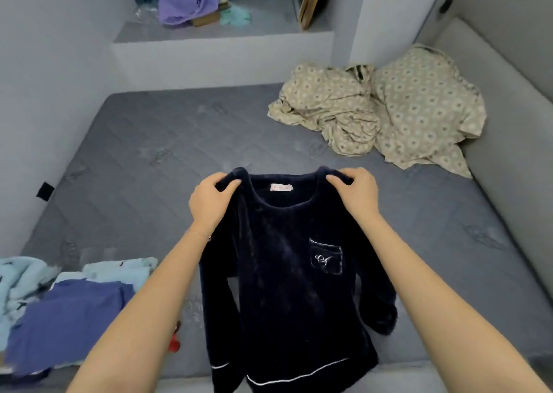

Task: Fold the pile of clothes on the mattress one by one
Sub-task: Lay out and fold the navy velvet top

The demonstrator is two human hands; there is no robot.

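She was at the start of one garment's fold: the dark navy top (287, 288) hung in the air by its shoulders, front toward her, above the near edge of the grey mattress (179, 141). Her left hand (211, 201) was clamped on one shoulder seam and her right hand (357, 195) pinched the other, fingers curled over the plush cloth, the two hands well apart so the neckline stretched open between them. To my eye the next move called for lowering it flat onto the bare mattress in front of her, smoothing the body, then bringing the sleeves in before doubling it over. The sleeves would want care, since both dangled loose and the one under her right arm looked bunched. The top itself looked thick and fleecy, with a round neck, a pale label (281, 187) inside the collar, a chest pocket (326, 256) edged in white with a stitched monogram, and a thin white line of piping (299, 376) near the hem. Off by her left arm lay a blue garment (68, 320) on some pale blue ones (18, 285); patterned beige bedding (389, 111) sat crumpled in the far corner.
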